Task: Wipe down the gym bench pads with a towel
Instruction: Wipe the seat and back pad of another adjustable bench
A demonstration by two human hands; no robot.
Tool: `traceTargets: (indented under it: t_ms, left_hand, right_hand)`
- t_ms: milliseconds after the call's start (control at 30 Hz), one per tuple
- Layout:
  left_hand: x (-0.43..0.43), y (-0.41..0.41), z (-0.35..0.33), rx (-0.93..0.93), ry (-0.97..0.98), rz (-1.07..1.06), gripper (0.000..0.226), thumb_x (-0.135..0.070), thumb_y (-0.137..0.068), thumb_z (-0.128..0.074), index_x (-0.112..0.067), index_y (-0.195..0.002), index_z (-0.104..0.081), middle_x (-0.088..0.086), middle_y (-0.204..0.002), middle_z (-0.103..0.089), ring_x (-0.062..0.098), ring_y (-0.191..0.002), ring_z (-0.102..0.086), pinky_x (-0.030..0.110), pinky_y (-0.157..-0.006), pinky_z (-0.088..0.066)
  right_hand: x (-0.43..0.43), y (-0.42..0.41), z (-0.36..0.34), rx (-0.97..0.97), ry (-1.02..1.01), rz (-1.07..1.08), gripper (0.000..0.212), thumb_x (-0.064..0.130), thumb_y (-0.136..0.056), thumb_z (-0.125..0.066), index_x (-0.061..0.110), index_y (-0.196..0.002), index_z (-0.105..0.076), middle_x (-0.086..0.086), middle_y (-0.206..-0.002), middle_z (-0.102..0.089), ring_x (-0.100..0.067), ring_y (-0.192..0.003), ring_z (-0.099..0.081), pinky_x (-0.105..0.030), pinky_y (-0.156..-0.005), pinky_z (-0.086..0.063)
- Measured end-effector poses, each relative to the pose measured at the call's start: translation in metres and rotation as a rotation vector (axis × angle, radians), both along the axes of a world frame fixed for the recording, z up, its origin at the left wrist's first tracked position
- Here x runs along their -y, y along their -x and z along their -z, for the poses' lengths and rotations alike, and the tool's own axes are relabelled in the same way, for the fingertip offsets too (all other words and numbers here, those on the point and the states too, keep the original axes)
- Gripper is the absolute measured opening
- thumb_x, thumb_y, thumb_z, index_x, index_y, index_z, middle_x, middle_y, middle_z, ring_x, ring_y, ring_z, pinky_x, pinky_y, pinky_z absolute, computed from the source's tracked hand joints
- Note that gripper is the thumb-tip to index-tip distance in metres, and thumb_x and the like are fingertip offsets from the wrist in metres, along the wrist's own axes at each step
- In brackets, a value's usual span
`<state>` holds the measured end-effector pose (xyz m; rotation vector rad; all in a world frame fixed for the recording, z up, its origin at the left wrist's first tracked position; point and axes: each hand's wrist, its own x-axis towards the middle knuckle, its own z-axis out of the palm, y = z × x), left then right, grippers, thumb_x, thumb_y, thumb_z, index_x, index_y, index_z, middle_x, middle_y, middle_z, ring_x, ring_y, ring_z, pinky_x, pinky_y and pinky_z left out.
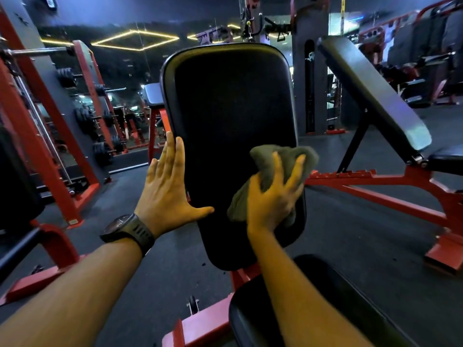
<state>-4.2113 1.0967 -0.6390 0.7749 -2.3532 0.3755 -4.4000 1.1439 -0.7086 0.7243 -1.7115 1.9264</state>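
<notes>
1. Towel [283,156], olive-grey and wadded into a ball, sits centre-right of the frame, squashed against the right edge of the upright back pad [233,108].
2. Right hand [273,196] has its fingers spread and curled into the wad, gripping it and pushing it onto the vinyl. Bunching it like that gives a thick bit to press with, I'd guess.
3. Left hand [170,186], the one with the dark watch [130,230] on the wrist, is flat and holds nothing. Its straight fingers lie along the pad's left edge and the thumb sticks out across the lower face. Looks like it's bracing the pad so it doesn't rock under the wiping pressure.
4. The pad itself is black and matte, with rounded corners and a slightly lighter rim. It's tilted steeply up in the middle of the frame. Way too dark to tell wiped patches from unwiped ones.
5. Seat pad [325,296] at lower right, under the right forearm, is the same black. Can't tell if it's been wiped yet.
</notes>
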Motion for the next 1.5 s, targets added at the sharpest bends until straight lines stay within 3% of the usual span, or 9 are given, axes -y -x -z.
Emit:
traceTargets:
  t_ms: [233,300,500,633,800,1033,1167,1333,1500]
  left_hand:
    - [0.001,-0.004,0.006,-0.003,-0.019,0.014,0.141,-0.082,-0.059,-0.060,-0.020,-0.155,0.022,-0.004,-0.162,0.030,0.018,-0.153,0.018,0.060,-0.121,-0.007]
    - [0.000,-0.003,0.006,0.004,-0.009,0.011,0.142,-0.082,-0.058,-0.061,-0.019,-0.155,0.023,-0.001,-0.163,0.029,0.018,-0.152,0.018,0.058,-0.122,-0.006]
    - [-0.006,-0.001,0.010,0.013,-0.007,-0.018,0.147,-0.081,-0.059,-0.068,-0.017,-0.153,0.026,0.004,-0.163,0.029,0.019,-0.152,0.020,0.057,-0.122,-0.004]
    - [-0.006,0.000,0.013,-0.012,-0.040,-0.003,0.143,-0.084,-0.059,-0.060,-0.019,-0.154,0.025,-0.002,-0.161,0.032,0.016,-0.152,0.020,0.059,-0.122,-0.006]
    - [-0.001,-0.001,0.015,-0.012,-0.006,0.024,0.139,-0.080,-0.061,-0.061,-0.016,-0.155,0.020,0.000,-0.162,0.029,0.018,-0.152,0.018,0.064,-0.120,-0.012]
    - [-0.007,0.002,0.020,-0.025,-0.019,-0.006,0.142,-0.081,-0.060,-0.059,-0.013,-0.155,0.021,0.006,-0.163,0.027,0.018,-0.152,0.018,0.060,-0.122,-0.010]
    - [-0.008,0.006,0.024,-0.052,-0.037,0.013,0.144,-0.082,-0.059,-0.061,-0.011,-0.155,0.019,0.009,-0.164,0.026,0.019,-0.152,0.018,0.060,-0.122,-0.008]
    - [-0.005,0.003,0.023,-0.034,-0.010,0.003,0.141,-0.082,-0.061,-0.059,-0.011,-0.156,0.016,0.009,-0.164,0.023,0.019,-0.152,0.018,0.062,-0.121,-0.010]
    - [-0.008,0.001,0.022,-0.011,-0.003,-0.019,0.143,-0.080,-0.059,-0.063,-0.014,-0.155,0.020,0.006,-0.164,0.025,0.018,-0.152,0.019,0.059,-0.122,-0.007]
  right_hand:
    - [0.001,-0.018,-0.038,-0.812,-0.053,-0.054,0.049,0.039,-0.090,-0.066,0.026,-0.137,-0.063,-0.011,-0.158,-0.036,-0.048,-0.140,-0.035,-0.057,-0.105,-0.040]
    - [0.004,0.011,-0.046,-0.747,-0.079,0.003,0.052,0.040,-0.089,-0.064,0.028,-0.140,-0.060,-0.013,-0.159,-0.037,-0.048,-0.141,-0.035,-0.058,-0.104,-0.041]
    - [-0.004,-0.016,0.032,0.073,-0.056,0.038,0.063,0.043,-0.082,-0.050,0.031,-0.144,-0.054,-0.009,-0.165,-0.027,-0.046,-0.141,-0.036,-0.061,-0.103,-0.046]
    - [-0.012,-0.077,0.051,-0.296,-0.111,-0.108,0.054,0.039,-0.088,-0.059,0.032,-0.141,-0.056,-0.008,-0.162,-0.028,-0.049,-0.140,-0.033,-0.062,-0.106,-0.042]
    - [-0.001,0.002,-0.014,-0.723,-0.099,-0.037,0.053,0.039,-0.090,-0.061,0.032,-0.142,-0.052,-0.012,-0.159,-0.034,-0.050,-0.141,-0.034,-0.060,-0.105,-0.040]
    - [-0.007,0.002,0.048,0.283,-0.011,0.062,0.055,0.036,-0.085,-0.053,0.030,-0.139,-0.061,-0.010,-0.162,-0.034,-0.045,-0.134,-0.044,-0.057,-0.103,-0.047]
    - [-0.016,-0.074,0.062,-0.100,-0.114,-0.115,0.055,0.037,-0.085,-0.055,0.028,-0.139,-0.060,-0.010,-0.162,-0.032,-0.049,-0.137,-0.038,-0.056,-0.107,-0.041]
    - [-0.004,-0.007,0.008,-0.554,-0.109,-0.096,0.054,0.038,-0.090,-0.060,0.027,-0.143,-0.056,-0.014,-0.161,-0.030,-0.049,-0.145,-0.029,-0.056,-0.116,-0.031]
    - [0.000,0.026,0.046,0.367,-0.004,0.001,0.060,0.030,-0.089,-0.067,0.032,-0.147,-0.050,-0.011,-0.166,-0.022,-0.043,-0.143,-0.033,-0.059,-0.109,-0.041]
